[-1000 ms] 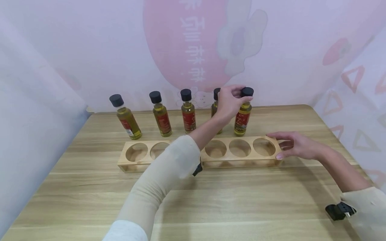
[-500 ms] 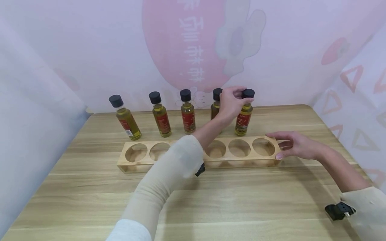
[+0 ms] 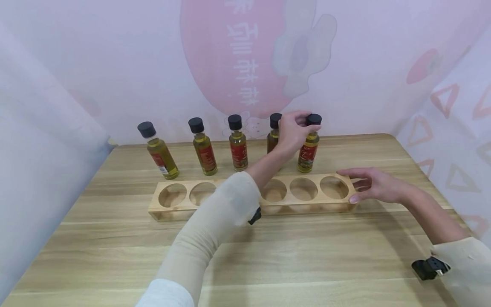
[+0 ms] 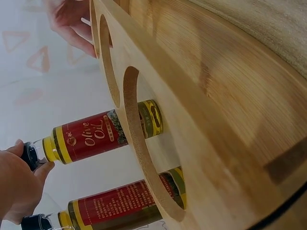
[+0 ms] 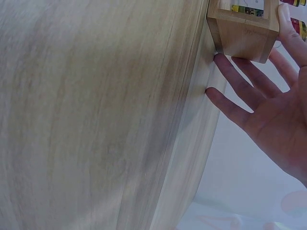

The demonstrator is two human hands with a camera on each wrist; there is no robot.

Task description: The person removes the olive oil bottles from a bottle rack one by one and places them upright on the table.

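Note:
In the head view my left hand (image 3: 291, 132) pinches the black cap of the rightmost olive oil bottle (image 3: 308, 152), thumb in front and fingers behind. That bottle stands upright on the table, just behind a long wooden rack (image 3: 307, 204) with round holes. In the left wrist view its red label (image 4: 91, 136) reads "Olive Oil". My right hand (image 3: 377, 185) holds the rack's right end, its thumb at the near corner and index finger at the far one. The right wrist view shows its other fingers (image 5: 237, 81) spread beside the rack's end.
Several more olive oil bottles stand in a row behind the rack: one leftmost (image 3: 163, 157), one beside it (image 3: 207, 157), a middle one (image 3: 239, 153), and one (image 3: 273, 138) partly behind my left hand. The wooden table (image 3: 307, 256) meets a printed cloth wall (image 3: 134, 64).
My left hand and the rightmost bottle have shifted very slightly right relative to the rack. The right hand, the rack and the other bottles stay put; the head view drifts a little.

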